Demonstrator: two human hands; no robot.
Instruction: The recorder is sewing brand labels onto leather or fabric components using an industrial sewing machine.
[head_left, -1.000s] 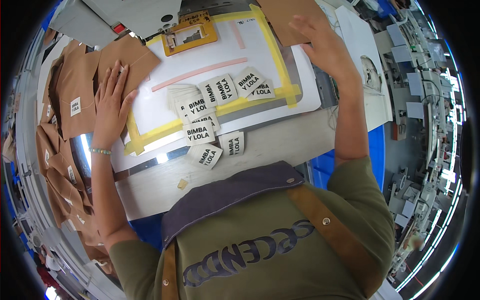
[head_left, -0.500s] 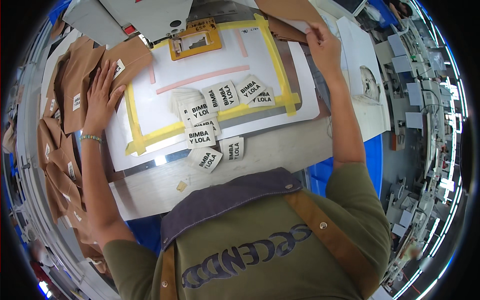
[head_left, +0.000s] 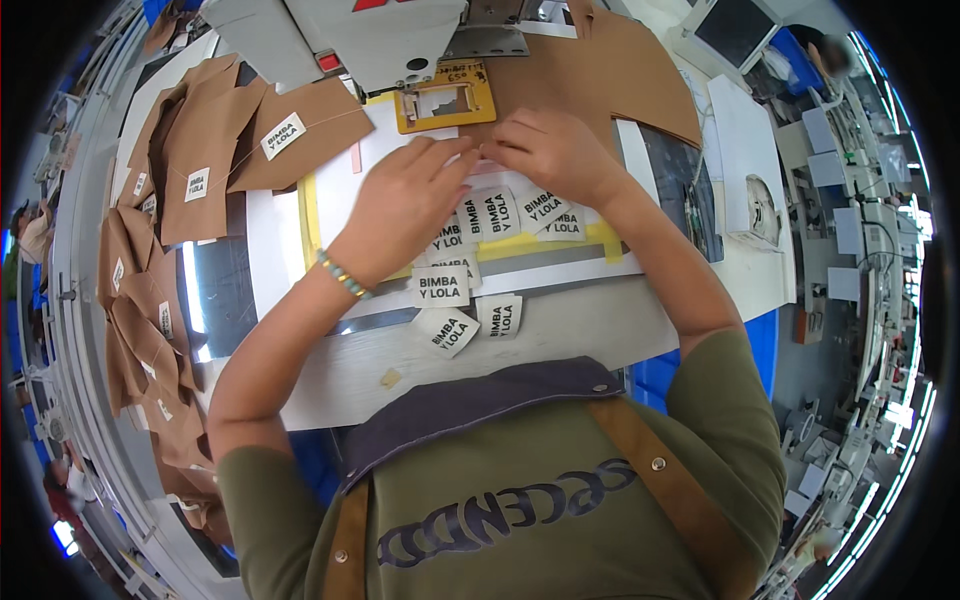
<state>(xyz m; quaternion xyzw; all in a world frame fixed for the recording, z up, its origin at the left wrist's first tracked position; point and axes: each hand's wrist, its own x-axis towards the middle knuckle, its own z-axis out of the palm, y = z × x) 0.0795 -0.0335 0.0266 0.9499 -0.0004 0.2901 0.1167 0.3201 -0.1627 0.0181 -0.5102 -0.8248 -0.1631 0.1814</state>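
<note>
1. White worktable point(head_left: 330, 385), head view: one sewing machine point(head_left: 380, 30) stands over one yellow frame point(head_left: 445, 97).
2. Two hands now meet: the left hand point(head_left: 410, 205) has left the brown pieces point(head_left: 205, 160); the right hand point(head_left: 555, 155) has come inward.
3. One brown panel point(head_left: 530, 80) now reaches the frame's right side, fingertips at its near edge.
4. Fingers are bent, nearly closed; whether they pinch it, I cannot tell.
5. At least eight white labels point(head_left: 440, 287) lie loose, partly overlapping.
</note>
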